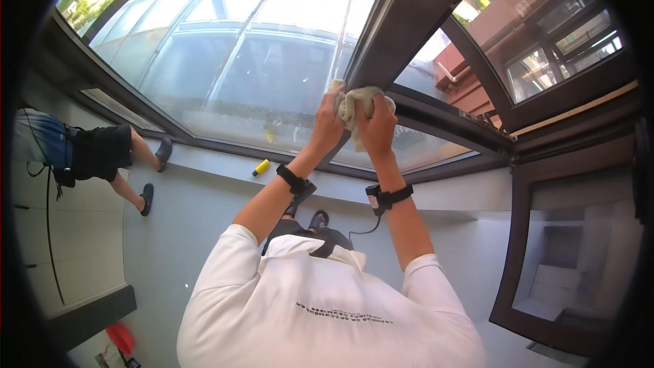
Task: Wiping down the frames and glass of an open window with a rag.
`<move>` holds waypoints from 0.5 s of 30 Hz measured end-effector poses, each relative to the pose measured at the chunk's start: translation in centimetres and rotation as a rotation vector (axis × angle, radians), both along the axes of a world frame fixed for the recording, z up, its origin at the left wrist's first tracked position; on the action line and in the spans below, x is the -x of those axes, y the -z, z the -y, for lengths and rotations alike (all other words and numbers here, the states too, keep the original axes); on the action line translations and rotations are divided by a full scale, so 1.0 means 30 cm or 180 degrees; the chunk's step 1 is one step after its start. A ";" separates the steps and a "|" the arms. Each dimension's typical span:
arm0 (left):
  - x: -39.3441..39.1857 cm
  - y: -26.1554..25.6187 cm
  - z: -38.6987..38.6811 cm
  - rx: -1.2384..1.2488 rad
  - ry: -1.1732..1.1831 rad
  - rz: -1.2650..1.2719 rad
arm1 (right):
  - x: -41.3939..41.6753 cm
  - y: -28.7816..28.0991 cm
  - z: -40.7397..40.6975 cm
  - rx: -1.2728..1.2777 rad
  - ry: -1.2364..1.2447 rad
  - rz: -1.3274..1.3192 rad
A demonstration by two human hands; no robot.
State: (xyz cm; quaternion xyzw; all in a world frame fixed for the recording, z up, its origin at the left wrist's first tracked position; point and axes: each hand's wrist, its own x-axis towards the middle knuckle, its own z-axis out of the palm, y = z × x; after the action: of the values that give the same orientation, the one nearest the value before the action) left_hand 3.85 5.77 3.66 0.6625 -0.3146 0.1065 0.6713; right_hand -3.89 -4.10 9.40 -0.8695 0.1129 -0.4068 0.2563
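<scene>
Both my hands grip a bunched beige cloth (357,105) against a dark brown window mullion (391,30). My left hand (329,120) pinches the cloth's left end, beside the large window pane (245,71). Around its right side curl the fingers of my right hand (377,125), close to where the mullion meets a horizontal frame bar (449,117). A corner of the cloth hangs down between my wrists. Part of the frame behind the cloth and hands is hidden.
A yellow tube (261,167) with a dark cap lies on the sill ledge (225,163). At the left stands another person (97,153) in black shorts. An opened window sash (521,245) juts in at the right. A red object (119,338) sits at lower left.
</scene>
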 end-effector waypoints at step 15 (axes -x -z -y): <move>-0.260 -0.714 -0.047 0.1336 -0.0245 0.1679 | -0.112 -0.537 -0.103 -0.0180 0.0188 0.1436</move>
State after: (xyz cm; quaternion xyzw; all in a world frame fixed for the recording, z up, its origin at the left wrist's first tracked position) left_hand 11.67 7.19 25.09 0.4709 -0.4234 0.3619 0.6841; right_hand -0.52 -1.02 25.52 -0.7453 0.0894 -0.5949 0.2873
